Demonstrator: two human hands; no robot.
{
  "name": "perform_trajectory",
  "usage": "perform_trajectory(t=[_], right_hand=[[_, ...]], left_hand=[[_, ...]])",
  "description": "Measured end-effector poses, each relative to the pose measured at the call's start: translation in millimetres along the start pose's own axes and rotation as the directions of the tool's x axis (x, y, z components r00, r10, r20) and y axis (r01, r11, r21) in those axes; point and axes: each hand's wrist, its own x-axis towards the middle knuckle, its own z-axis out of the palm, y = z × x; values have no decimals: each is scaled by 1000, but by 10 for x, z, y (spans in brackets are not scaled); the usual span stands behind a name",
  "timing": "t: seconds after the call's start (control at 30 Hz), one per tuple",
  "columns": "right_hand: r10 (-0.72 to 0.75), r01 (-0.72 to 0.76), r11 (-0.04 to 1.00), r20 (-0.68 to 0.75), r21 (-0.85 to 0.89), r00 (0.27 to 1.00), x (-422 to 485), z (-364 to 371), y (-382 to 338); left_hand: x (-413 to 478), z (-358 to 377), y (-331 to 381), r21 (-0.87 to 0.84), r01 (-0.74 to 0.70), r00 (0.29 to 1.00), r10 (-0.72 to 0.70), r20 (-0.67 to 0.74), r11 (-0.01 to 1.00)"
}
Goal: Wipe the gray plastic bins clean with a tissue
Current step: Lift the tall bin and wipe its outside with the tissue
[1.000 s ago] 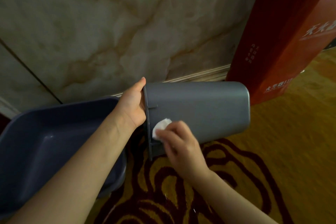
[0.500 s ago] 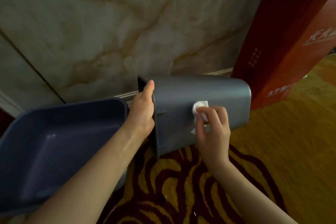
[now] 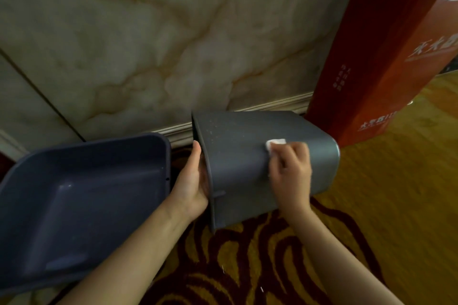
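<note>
A tall gray plastic bin (image 3: 240, 156) is held on its side above the carpet, its open mouth facing left. My left hand (image 3: 192, 186) grips the rim at that mouth, fingers hidden inside. My right hand (image 3: 291, 168) presses a small white tissue (image 3: 275, 143) against the bin's outer wall, toward its closed end. A second, wide shallow gray bin (image 3: 86, 195) lies tilted at the left, its inside facing me.
A marble wall with a pale baseboard (image 3: 272, 104) runs behind the bins. A tall red box (image 3: 381, 52) stands at the right, just past the bin's closed end. The floor is yellow carpet with a dark red swirl pattern (image 3: 260, 255).
My right hand slid the tissue along the bin's wall from near the rim toward the closed end. The bin turned a little and my left hand kept its grip on the rim.
</note>
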Motion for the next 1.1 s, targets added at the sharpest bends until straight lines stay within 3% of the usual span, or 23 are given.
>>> perform_trajectory(t=[0.1, 0.23, 0.33, 0.4, 0.47, 0.63, 0.77, 0.93, 1.0, 1.1], right_hand=[[194, -194, 980, 14, -35, 981, 94, -38, 72], [280, -278, 959, 24, -58, 960, 40, -57, -24], [105, -108, 994, 122, 17, 987, 0, -5, -341], [-48, 39, 998, 256, 43, 965, -65, 116, -546], [-77, 80, 997, 356, 8, 931, -164, 239, -638], [-62, 85, 994, 283, -68, 957, -210, 224, -416], [130, -94, 978, 187, -188, 974, 21, 49, 26], [329, -308, 915, 37, -261, 944, 176, -167, 362], [276, -260, 938, 41, -227, 960, 150, -130, 226], [81, -64, 995, 226, -81, 971, 44, 108, -188]], left_hand=[[9, 11, 51, 11, 69, 998, -69, 2, 998], [37, 95, 216, -40, 131, 991, -131, 7, 991], [54, 118, 212, -25, 159, 987, -158, 25, 987], [43, 108, 128, -54, 178, 984, -176, 40, 983], [14, 88, 52, -97, 206, 978, -202, 53, 974], [-21, 37, -27, -82, 238, 971, -237, 22, 968], [17, -6, -80, -50, 246, 969, -246, 14, 968], [188, -2, 46, -35, 169, 986, -168, 8, 985], [286, 38, 103, -41, 120, 993, -121, -11, 992], [422, 59, 165, -70, 63, 997, -66, -46, 996]])
